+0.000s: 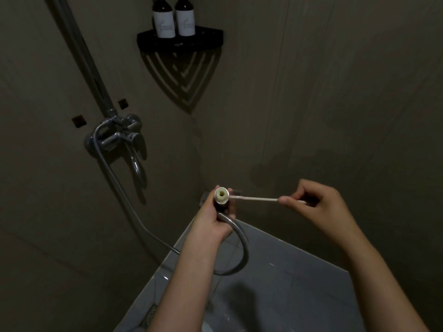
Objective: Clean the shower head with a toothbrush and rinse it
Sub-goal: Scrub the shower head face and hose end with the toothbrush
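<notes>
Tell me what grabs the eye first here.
Centre frame, the left hand grips the shower head, its pale round face turned up to the camera, while the right hand pinches a thin white toothbrush with the blurred brush end at the head's right edge. Up top, two dark bottles with white labels stand on a black corner shelf; the chrome mixer tap sits on the wall at left.

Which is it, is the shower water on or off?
Off: no water shows coming from the shower head or the tap spout.
</notes>
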Demonstrator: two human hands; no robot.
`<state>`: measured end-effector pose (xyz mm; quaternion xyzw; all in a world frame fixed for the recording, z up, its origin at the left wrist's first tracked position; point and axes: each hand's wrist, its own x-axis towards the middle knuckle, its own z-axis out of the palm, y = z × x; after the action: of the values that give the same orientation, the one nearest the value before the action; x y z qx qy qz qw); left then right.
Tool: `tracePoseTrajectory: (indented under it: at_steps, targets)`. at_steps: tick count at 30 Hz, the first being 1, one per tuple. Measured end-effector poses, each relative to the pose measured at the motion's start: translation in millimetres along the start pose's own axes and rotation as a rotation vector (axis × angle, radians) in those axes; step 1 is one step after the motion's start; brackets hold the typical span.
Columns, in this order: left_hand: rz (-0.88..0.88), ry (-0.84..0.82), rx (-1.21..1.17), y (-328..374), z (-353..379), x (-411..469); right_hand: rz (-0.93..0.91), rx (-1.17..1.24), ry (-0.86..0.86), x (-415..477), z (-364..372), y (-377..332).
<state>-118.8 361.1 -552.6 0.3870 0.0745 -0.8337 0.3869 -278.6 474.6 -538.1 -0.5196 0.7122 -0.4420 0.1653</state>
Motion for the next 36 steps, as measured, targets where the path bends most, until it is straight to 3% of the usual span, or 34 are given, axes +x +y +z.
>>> tracePoseTrajectory:
  at_steps: [4, 9, 12, 20, 29, 32, 36]
  targets:
    - [-0.038, -0.019, -0.018, -0.6, -1.3, 0.8, -0.051, -0.034, -0.051, 2.1, 12.2, -5.3]
    - [-0.043, 0.003, -0.039, 4.4, -2.0, 1.9, -0.013, -0.05, 0.01, 3.1, 2.7, 6.0]
    - [-0.06, -0.022, -0.049, 9.2, -5.7, 5.0, 0.004, 0.062, 0.024, 2.3, -1.9, 9.7]
    - [-0.11, -0.153, -0.301, 10.4, -8.9, 17.9, 0.12, 0.219, -0.193, -3.3, 37.7, -0.5]
    - [-0.018, -0.14, -0.207, 8.5, -7.3, 19.4, 0.107, 0.228, -0.193, -1.9, 39.2, -1.1]
    - [-0.091, -0.142, -0.146, 11.5, -11.3, 20.7, 0.063, 0.156, -0.227, -2.0, 25.0, 2.7]
    - [-0.235, -0.19, 0.106, 9.8, -16.1, 20.4, -0.011, -0.034, -0.222, 0.8, 11.9, 1.8]
